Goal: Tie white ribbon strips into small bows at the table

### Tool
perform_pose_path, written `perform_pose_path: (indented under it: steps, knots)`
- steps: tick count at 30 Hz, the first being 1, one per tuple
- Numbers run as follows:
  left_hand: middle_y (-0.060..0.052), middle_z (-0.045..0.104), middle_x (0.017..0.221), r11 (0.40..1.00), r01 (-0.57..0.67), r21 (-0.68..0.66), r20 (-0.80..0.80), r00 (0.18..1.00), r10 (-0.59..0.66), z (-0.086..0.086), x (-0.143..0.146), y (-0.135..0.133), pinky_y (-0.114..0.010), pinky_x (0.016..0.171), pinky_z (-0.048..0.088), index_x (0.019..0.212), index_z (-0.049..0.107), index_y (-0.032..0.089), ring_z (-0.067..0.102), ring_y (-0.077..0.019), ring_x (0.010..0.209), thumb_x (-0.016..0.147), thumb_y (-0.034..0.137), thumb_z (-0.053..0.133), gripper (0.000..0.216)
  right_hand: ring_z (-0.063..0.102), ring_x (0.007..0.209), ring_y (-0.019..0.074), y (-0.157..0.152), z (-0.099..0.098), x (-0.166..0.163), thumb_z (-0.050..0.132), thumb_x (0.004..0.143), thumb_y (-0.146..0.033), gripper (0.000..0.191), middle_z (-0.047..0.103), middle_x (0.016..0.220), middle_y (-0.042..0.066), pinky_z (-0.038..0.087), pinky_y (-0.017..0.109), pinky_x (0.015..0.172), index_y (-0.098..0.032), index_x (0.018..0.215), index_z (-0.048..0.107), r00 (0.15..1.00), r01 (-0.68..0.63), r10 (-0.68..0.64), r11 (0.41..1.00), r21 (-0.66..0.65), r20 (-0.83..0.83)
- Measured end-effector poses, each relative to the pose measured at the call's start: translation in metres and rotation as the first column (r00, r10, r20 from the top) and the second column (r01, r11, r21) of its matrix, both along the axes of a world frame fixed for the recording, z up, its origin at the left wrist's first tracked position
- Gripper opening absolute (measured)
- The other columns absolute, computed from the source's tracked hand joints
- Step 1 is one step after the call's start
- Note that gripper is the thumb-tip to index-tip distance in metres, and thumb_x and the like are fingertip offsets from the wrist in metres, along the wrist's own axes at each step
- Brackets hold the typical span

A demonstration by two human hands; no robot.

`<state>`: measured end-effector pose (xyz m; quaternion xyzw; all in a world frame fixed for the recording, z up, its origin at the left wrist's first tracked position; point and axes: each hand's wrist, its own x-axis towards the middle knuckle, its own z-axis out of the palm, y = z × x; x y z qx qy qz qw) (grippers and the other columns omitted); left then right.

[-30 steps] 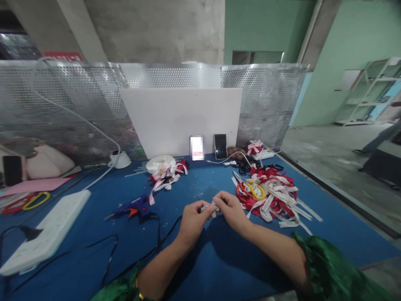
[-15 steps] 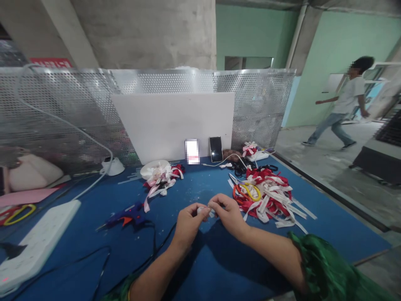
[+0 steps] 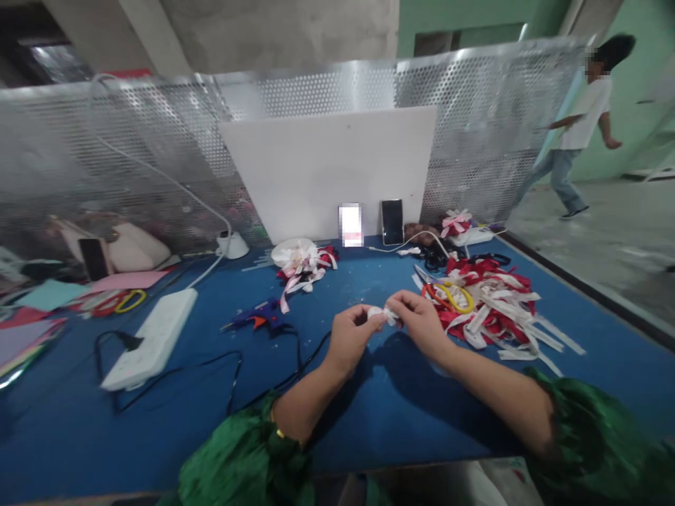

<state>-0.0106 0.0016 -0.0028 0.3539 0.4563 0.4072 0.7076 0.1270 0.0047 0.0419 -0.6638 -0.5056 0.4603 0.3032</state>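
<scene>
Between my two hands is a small piece of white ribbon (image 3: 377,312), gathered up and partly covered by fingers. My left hand (image 3: 351,337) pinches its left side, and my right hand (image 3: 419,323) pinches its right side. Both are held just above the blue tabletop (image 3: 337,436). To the right of my right hand lies a tangled heap of red and white ribbons (image 3: 496,302). Scissors with orange and yellow handles (image 3: 458,296) rest against that heap. A blue hot glue gun (image 3: 261,315) lies to the left of my left hand.
A white power strip (image 3: 158,344) with black cords is at the left. Ribbon pieces (image 3: 306,263) sit by a white dish behind. Two phones, one lit (image 3: 351,225) and one dark (image 3: 392,222), lean on a white board (image 3: 337,161). A person (image 3: 585,126) walks at far right.
My view has turned left and down, so the table things appear farther right and higher. Both hands keep pinching the white ribbon, now showing more between the fingers. The person has walked left past the divider.
</scene>
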Motion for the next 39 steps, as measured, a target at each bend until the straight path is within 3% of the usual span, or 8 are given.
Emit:
perform_pose_path:
  steps: [4, 9, 16, 27, 34, 39]
  knots:
    - [-0.002, 0.064, 0.068, 0.996, -0.073, -0.051, 0.062, 0.995, 0.076, -0.001, -0.001, 0.002, -0.024, 0.065, 0.045, 0.076, 0.068, 0.012, 0.055, -0.0114, 0.061, 0.069, 0.032, 0.067, 0.021, 0.046, 0.054, 0.0099, 0.002, 0.005, 0.001, 0.052, 0.083, -0.034, 0.022, 0.05, 0.055, -0.003, 0.037, 0.022, 0.053, -0.016, 0.07, 0.057, 0.999, -0.006, 0.004, 0.999, 0.043, 0.048]
    - [-0.002, 0.065, 0.066, 0.995, -0.076, -0.063, 0.081, 0.993, 0.081, -0.002, -0.001, 0.002, -0.024, 0.063, 0.046, 0.077, 0.068, 0.012, 0.055, -0.0114, 0.061, 0.069, 0.03, 0.067, 0.02, 0.053, 0.064, 0.013, 0.001, 0.002, 0.003, 0.058, 0.079, -0.036, 0.021, 0.06, 0.069, 0.001, 0.042, 0.024, 0.06, -0.016, 0.086, 0.063, 0.995, -0.079, 0.077, 0.997, 0.022, 0.06]
    - [-0.001, 0.064, 0.066, 0.982, -0.129, -0.14, 0.1, 0.985, 0.143, -0.002, 0.0, 0.001, -0.024, 0.061, 0.047, 0.08, 0.065, 0.013, 0.056, -0.0107, 0.058, 0.063, 0.026, 0.072, 0.022, 0.047, 0.059, 0.0117, 0.002, -0.005, 0.008, 0.059, 0.078, -0.032, 0.017, 0.056, 0.062, 0.0, 0.037, 0.024, 0.054, -0.016, 0.076, 0.064, 0.987, -0.067, 0.06, 0.997, 0.039, 0.148]
    - [-0.002, 0.064, 0.064, 0.995, -0.067, -0.07, 0.047, 0.996, 0.071, -0.005, 0.002, 0.0, -0.024, 0.061, 0.046, 0.071, 0.067, 0.013, 0.056, -0.0118, 0.059, 0.068, 0.028, 0.066, 0.015, 0.051, 0.065, 0.0134, -0.001, -0.004, 0.005, 0.058, 0.08, -0.034, 0.019, 0.06, 0.07, 0.002, 0.04, 0.025, 0.061, -0.016, 0.079, 0.065, 0.978, -0.15, 0.137, 0.986, 0.072, 0.16]
    - [-0.002, 0.067, 0.071, 0.991, -0.029, 0.129, -0.159, 0.986, 0.05, -0.007, 0.001, -0.003, -0.024, 0.064, 0.045, 0.075, 0.067, 0.016, 0.058, -0.0132, 0.064, 0.074, 0.028, 0.061, 0.013, 0.05, 0.066, 0.0139, -0.001, 0.002, 0.003, 0.055, 0.08, -0.029, 0.016, 0.058, 0.067, 0.002, 0.04, 0.025, 0.062, -0.017, 0.072, 0.063, 0.96, -0.183, 0.15, 0.976, 0.122, 0.237]
    - [-0.001, 0.066, 0.068, 0.988, -0.002, 0.155, -0.216, 0.976, 0.036, -0.008, 0.001, -0.004, -0.024, 0.063, 0.044, 0.072, 0.066, 0.016, 0.058, -0.0132, 0.062, 0.075, 0.028, 0.059, 0.014, 0.049, 0.061, 0.0125, -0.001, 0.003, 0.002, 0.057, 0.078, -0.027, 0.015, 0.057, 0.063, 0.0, 0.039, 0.024, 0.058, -0.017, 0.068, 0.061, 0.98, -0.077, 0.051, 0.989, 0.129, 0.193]
